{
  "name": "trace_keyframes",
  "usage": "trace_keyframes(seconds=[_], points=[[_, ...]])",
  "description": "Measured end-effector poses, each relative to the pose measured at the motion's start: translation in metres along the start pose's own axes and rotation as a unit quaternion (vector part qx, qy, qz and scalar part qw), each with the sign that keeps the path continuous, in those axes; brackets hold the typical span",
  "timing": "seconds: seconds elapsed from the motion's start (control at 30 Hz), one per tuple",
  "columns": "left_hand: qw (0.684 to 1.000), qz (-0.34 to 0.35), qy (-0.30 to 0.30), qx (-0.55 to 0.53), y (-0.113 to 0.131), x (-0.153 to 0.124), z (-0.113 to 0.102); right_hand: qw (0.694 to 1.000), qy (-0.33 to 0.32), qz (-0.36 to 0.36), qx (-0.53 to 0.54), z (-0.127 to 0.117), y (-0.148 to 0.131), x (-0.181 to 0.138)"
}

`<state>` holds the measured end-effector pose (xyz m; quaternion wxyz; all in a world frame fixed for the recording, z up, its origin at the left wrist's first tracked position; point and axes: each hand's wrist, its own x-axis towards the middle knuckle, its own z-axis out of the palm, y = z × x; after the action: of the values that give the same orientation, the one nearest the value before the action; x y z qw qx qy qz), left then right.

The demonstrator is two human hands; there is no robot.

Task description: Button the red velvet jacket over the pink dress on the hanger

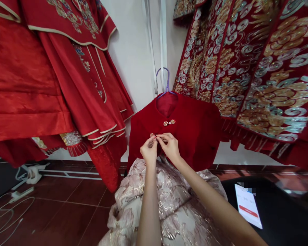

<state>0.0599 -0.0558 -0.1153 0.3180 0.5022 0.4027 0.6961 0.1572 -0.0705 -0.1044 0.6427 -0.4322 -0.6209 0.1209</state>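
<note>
On the hanging red velvet jacket, the upper pearl flower clasp is fastened; left hand and right hand pinch the second pearl clasp, not yet closed.

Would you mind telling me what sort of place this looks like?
Probably a dress shop or costume workroom. Red robes and embroidered gowns hang along the wall, and both hands work at a clasp on a red jacket on a hanger.

The red jacket is matt, velvety cloth with small shiny pearl-like clasps. Above it, the hanger looks like smooth lilac plastic. Below it, the pale skirt is glossy brocade. The floor is polished reddish tile.
</note>
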Motion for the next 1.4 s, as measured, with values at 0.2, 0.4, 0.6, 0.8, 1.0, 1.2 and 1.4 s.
trace_keyframes(seconds=[0.2,0.4,0.6,0.8,1.0,1.2,1.4], points=[[0.994,0.013,-0.043,0.099,0.014,0.006,-0.009,0.999,0.012,-0.026,-0.043,0.002,0.003,0.0],[0.989,0.025,-0.071,0.131,0.021,0.012,-0.013,0.999,0.015,-0.019,-0.036,0.004,0.002,0.007],[0.999,-0.017,-0.022,-0.016,-0.021,0.0,-0.008,0.981,-0.073,0.103,0.146,-0.025,-0.006,-0.01],[0.99,0.033,-0.024,0.132,-0.044,-0.03,-0.014,0.958,-0.063,0.245,0.131,-0.067,0.019,-0.061],[0.966,0.02,-0.081,0.245,-0.032,-0.04,-0.013,0.969,-0.038,0.228,0.091,-0.043,0.054,-0.072],[0.9,0.039,-0.143,0.41,-0.013,-0.055,-0.014,0.962,-0.041,0.222,0.155,-0.018,0.063,-0.083],[0.89,0.003,-0.201,0.409,0.003,-0.057,-0.016,0.92,-0.036,0.308,0.238,-0.023,0.042,-0.077]])
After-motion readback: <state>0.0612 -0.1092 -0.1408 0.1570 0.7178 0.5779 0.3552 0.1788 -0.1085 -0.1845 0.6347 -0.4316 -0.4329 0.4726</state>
